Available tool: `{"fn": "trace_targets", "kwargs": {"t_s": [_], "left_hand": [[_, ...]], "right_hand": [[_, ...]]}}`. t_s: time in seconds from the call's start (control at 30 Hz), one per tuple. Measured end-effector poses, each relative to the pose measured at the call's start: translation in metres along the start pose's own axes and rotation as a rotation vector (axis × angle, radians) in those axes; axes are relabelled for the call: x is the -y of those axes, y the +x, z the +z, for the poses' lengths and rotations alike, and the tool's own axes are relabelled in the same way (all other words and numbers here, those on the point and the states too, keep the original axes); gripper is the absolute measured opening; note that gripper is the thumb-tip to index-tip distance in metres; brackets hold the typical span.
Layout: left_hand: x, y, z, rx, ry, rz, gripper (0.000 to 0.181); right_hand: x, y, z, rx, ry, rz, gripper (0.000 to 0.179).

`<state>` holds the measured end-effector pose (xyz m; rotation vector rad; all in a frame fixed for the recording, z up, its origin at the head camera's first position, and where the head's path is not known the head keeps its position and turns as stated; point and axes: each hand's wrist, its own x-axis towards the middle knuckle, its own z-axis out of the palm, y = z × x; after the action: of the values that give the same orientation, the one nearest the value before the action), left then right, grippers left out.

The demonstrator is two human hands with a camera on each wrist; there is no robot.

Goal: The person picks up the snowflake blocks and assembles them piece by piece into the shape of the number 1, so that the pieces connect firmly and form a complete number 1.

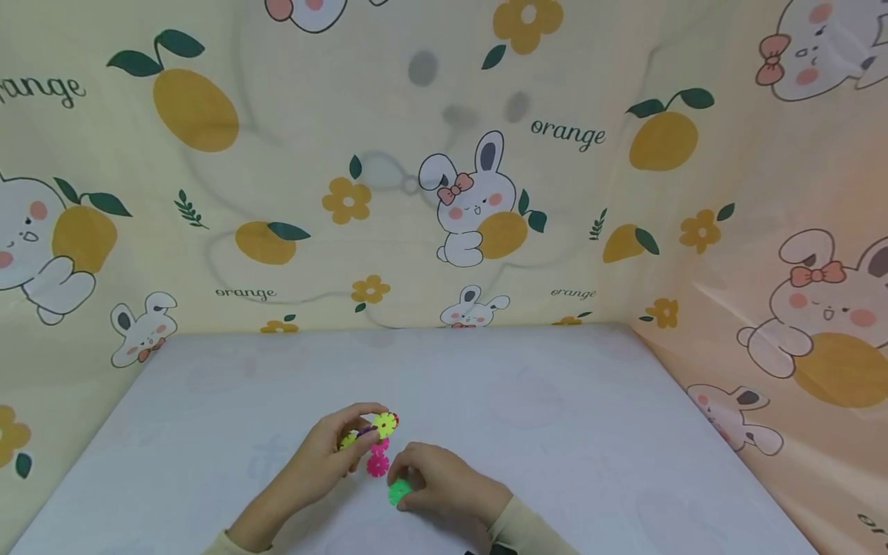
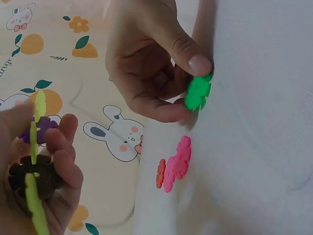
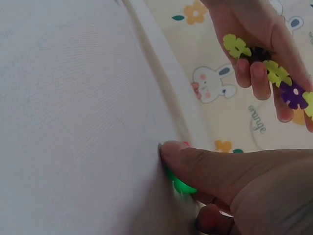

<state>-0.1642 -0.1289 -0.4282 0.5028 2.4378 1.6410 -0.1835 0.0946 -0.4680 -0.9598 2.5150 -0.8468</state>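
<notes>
My left hand (image 1: 321, 456) grips a chain of snowflake discs, yellow ones alternating with a purple disc (image 3: 293, 96) and a black disc (image 2: 41, 176). The chain's yellow end disc (image 1: 384, 425) shows above the fingertips in the head view. Between thumb and fingers, my right hand (image 1: 451, 482) pinches a green snowflake disc (image 2: 198, 93), held low over the table and apart from the chain. Between the hands lie pink discs (image 2: 183, 157), with a red-orange disc (image 2: 160, 174) next to them. In the right wrist view, my thumb partly hides the green disc.
A white cloth covers the table (image 1: 569, 432). Behind and at both sides rise cream fabric walls (image 1: 388, 247) printed with rabbits, oranges and flowers. The table's back edge meets the rear wall.
</notes>
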Motion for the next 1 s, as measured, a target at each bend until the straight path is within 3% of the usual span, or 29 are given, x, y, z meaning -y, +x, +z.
{"fn": "trace_targets", "kwargs": {"t_s": [0.13,0.4,0.67,1.0], "left_hand": [[0.001,-0.001,0.000,-0.001,0.006,-0.003,0.034],[0.000,-0.001,0.003,-0.020,0.011,-0.053,0.033],[0.001,0.000,0.005,-0.071,0.102,0.014,0.036],[0.000,0.000,0.006,-0.062,0.081,0.006,0.034]], "right_hand": [[0.000,-0.001,0.000,-0.002,0.092,0.018,0.020],[-0.006,-0.001,-0.002,-0.038,0.251,-0.031,0.011],[-0.004,0.001,-0.015,-0.146,0.366,-0.042,0.009],[0.000,0.000,-0.025,-0.321,0.607,-0.117,0.020]]}}
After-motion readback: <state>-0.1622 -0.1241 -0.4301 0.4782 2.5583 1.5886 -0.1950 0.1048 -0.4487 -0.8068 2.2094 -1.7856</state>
